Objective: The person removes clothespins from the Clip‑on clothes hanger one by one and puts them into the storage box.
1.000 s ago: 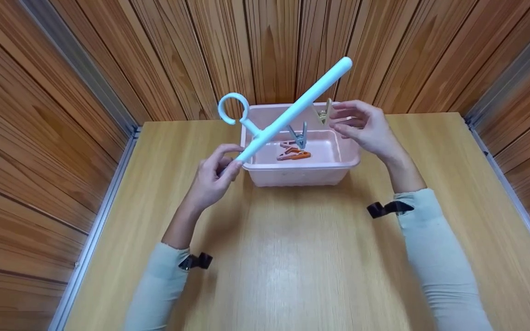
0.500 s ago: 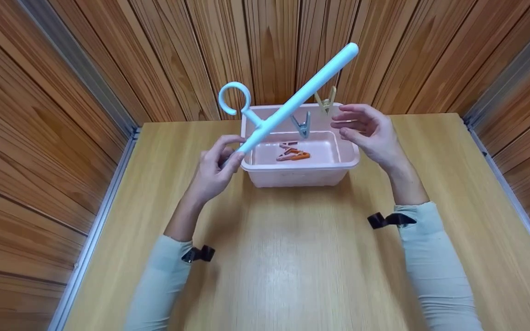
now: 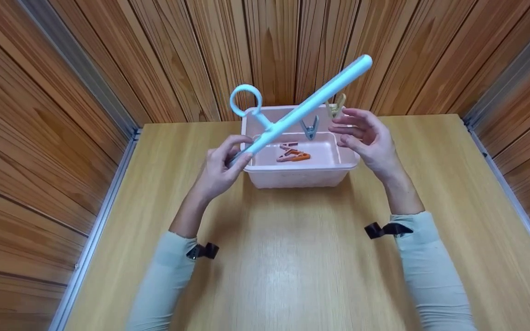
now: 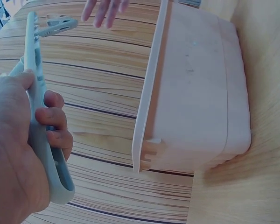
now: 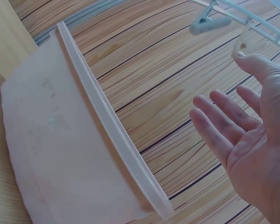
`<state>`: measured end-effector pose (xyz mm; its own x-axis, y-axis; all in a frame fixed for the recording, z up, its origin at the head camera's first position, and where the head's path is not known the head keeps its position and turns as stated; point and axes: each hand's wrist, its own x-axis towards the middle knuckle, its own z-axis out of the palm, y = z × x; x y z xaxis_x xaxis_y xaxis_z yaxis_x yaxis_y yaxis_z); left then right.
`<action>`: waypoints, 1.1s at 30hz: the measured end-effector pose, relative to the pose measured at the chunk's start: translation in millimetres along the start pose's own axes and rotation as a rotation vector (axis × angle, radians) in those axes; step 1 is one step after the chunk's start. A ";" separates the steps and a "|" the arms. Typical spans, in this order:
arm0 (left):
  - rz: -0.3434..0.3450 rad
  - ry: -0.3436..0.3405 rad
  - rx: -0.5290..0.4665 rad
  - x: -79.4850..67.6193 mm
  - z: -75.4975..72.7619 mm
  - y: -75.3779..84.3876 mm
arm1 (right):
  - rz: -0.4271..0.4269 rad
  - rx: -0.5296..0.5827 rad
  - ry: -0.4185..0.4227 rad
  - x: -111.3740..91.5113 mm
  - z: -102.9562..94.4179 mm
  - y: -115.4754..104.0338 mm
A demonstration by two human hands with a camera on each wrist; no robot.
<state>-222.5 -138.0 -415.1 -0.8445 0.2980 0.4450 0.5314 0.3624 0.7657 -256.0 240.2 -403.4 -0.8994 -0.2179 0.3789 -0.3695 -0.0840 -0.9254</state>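
Observation:
My left hand (image 3: 219,170) grips the lower end of a light blue clothes hanger (image 3: 311,105), which slants up to the right over a pink basin (image 3: 299,179). A blue-grey clothespin (image 3: 310,132) hangs from the hanger's bar, and a pale yellow clothespin (image 3: 337,108) hangs farther up. In the left wrist view, fingers wrap the hanger (image 4: 31,102) from below. Beside the yellow clothespin, my right hand (image 3: 375,145) is held with fingers loosely extended and nothing in its palm. The right wrist view has the thumb's tip overlapping the yellow clothespin (image 5: 244,45).
An orange clothespin (image 3: 301,156) and pink clothespins (image 3: 288,145) lie on the basin's floor. The basin stands on a wooden table (image 3: 283,257) against wood-panelled walls (image 3: 269,50). Metal rails (image 3: 95,230) run along the table's sides.
The hanger has shifted right with my left hand, rising and then dipping a little. Both clothespins swing along with it. My right hand has drawn slightly toward me, staying close to the yellow clothespin.

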 end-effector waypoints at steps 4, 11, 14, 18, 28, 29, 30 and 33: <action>0.004 -0.035 0.035 -1.3 1.4 -0.3 | -0.010 0.050 0.003 -4.9 2.7 2.4; -0.026 -0.083 0.053 -2.6 3.7 0.6 | -0.051 0.123 -0.014 -9.4 7.9 3.9; -0.021 -0.099 0.076 -3.7 5.0 0.6 | -0.063 0.134 -0.017 -11.4 9.0 4.5; -0.017 -0.117 0.092 -5.0 6.5 0.5 | -0.058 0.108 -0.003 -13.7 10.1 4.4; -0.042 -0.135 0.106 -6.8 10.5 0.2 | -0.048 0.058 0.001 -16.3 12.3 3.1; -0.044 -0.134 0.108 -6.9 11.2 0.4 | -0.042 0.061 -0.002 -16.8 12.3 3.0; -0.046 -0.133 0.108 -7.1 11.7 0.5 | -0.037 0.069 -0.008 -17.3 12.3 2.9; -0.052 -0.137 0.100 -7.6 13.4 0.3 | -0.045 0.104 -0.043 -19.0 13.2 3.6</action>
<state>-215.0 -128.3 -424.4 -0.8579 0.3911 0.3331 0.4965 0.4645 0.7333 -237.1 231.2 -414.0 -0.8705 -0.2533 0.4219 -0.3815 -0.1942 -0.9037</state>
